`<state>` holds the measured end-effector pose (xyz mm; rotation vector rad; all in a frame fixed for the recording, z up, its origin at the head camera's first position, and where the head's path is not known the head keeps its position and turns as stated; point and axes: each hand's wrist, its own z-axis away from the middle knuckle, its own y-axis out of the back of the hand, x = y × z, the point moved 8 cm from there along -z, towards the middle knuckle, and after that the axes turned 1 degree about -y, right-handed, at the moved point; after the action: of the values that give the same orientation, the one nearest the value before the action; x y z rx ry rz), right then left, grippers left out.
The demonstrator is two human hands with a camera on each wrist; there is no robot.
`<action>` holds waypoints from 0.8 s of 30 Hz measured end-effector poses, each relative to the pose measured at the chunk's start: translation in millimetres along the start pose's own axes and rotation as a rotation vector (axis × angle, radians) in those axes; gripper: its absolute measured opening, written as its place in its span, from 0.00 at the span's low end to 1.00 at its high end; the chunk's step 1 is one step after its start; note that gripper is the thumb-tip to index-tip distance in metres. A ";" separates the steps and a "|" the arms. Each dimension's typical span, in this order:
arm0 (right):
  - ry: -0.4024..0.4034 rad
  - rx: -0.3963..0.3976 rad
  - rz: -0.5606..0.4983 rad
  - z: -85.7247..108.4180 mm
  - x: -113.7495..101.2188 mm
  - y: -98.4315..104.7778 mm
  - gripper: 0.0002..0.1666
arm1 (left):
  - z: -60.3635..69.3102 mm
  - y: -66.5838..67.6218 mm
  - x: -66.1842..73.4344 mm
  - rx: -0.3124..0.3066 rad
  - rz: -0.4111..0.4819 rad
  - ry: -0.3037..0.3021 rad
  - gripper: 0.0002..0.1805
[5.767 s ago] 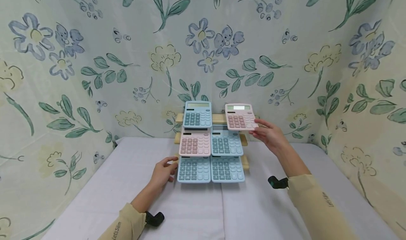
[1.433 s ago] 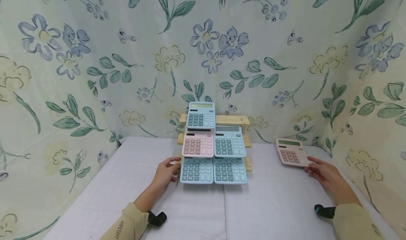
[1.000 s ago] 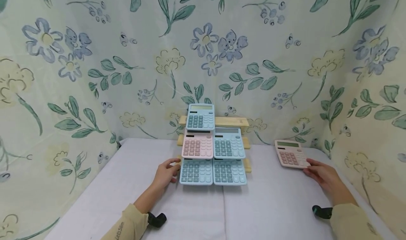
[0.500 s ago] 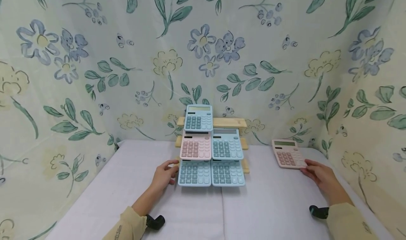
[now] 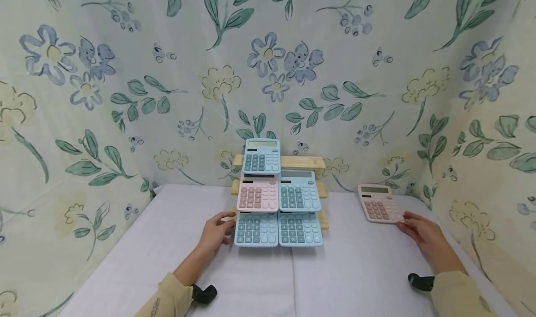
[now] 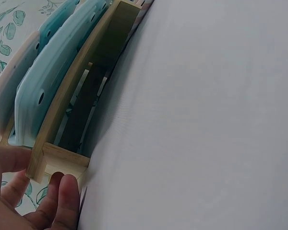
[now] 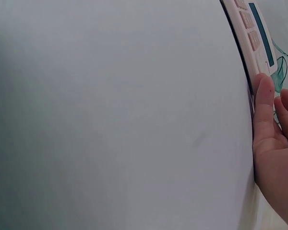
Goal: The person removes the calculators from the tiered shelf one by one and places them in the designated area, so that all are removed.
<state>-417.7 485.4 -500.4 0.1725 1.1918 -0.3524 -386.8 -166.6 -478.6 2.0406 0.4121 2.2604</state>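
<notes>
Five calculators (image 5: 262,157): on the rack (image 5: 303,162)
Left hand (image 5: 215,233): pinching the rack's end
Right hand (image 5: 424,233): touching the lone pink calculator (image 5: 378,204); cannot tell if fingers pinch

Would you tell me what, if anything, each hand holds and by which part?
The left hand holds the wooden rack by its lower left end. The right hand touches the tabletop pink calculator at its near right corner, its grip unclear.
</notes>
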 end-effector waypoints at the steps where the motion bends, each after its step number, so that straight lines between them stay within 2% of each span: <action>1: -0.003 0.002 -0.008 -0.7 0.7 0.4 0.39 | 0.2 0.3 -0.6 0.001 0.001 0.001 0.19; 13: -0.021 0.040 -0.019 2.1 3.0 3.5 0.38 | 1.5 0.9 -2.5 -0.004 0.003 0.005 0.19; 16: -0.018 0.000 -0.053 4.3 1.0 1.7 0.37 | 1.2 1.9 -2.7 0.002 -0.001 0.013 0.19; 21: -0.004 -0.079 -0.165 10.0 -4.3 0.6 0.39 | -1.1 2.0 0.8 0.003 0.006 -0.012 0.19; 24: -0.026 -0.098 -0.177 14.2 1.0 1.3 0.41 | 1.0 1.1 -3.0 -0.003 0.008 -0.003 0.18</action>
<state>-404.4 482.0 -496.3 -0.0233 1.1985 -0.4490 -385.3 -168.2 -481.2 2.0472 0.4008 2.2611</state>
